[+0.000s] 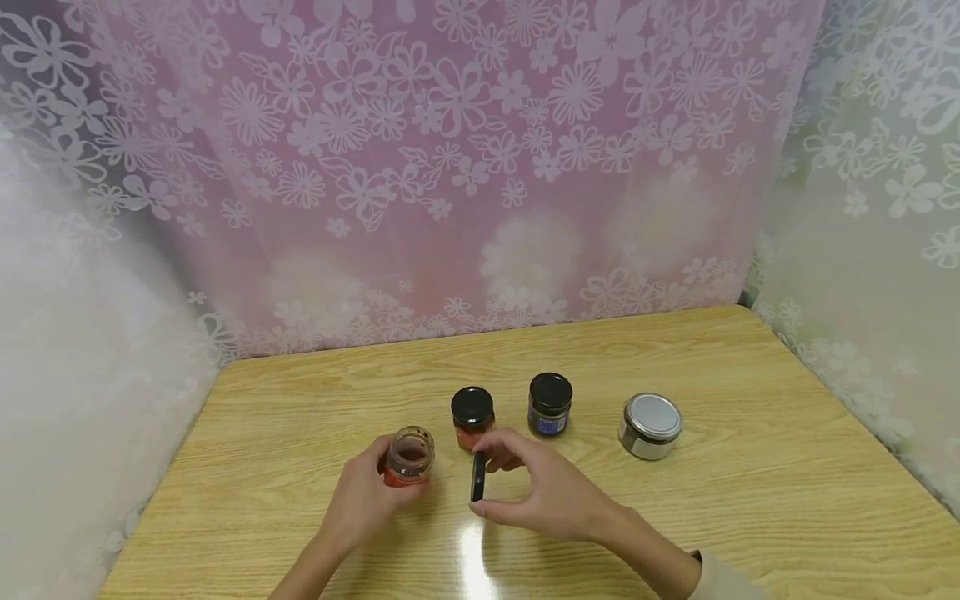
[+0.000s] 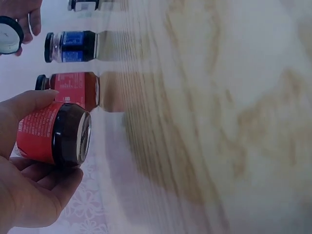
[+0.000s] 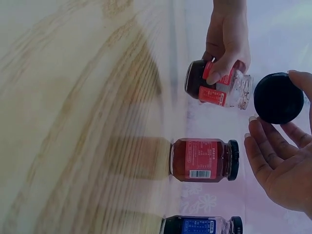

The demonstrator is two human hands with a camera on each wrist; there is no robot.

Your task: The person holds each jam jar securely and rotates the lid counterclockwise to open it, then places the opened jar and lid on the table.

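Note:
My left hand (image 1: pixel 362 498) grips an uncapped glass jar (image 1: pixel 411 454) with a red label and dark contents low inside. In the right wrist view that jar (image 3: pixel 214 84) hangs slightly above the table, its mouth bare. My right hand (image 1: pixel 551 492) pinches a black jar lid (image 1: pixel 478 477) on edge between thumb and fingers, apart from the jar. The lid's black outer face (image 3: pixel 279 98) shows in the right wrist view, its pale inside (image 2: pixel 9 35) in the left wrist view. Just beyond the lid stands a capped red-label jar (image 1: pixel 472 417).
A blue-label jar with a black lid (image 1: pixel 550 404) stands right of the capped red-label one. Farther right is a squat jar with a silver lid (image 1: pixel 651 425). All stand on a wood-grain table (image 1: pixel 315 400), backed by a flowered curtain (image 1: pixel 465 167).

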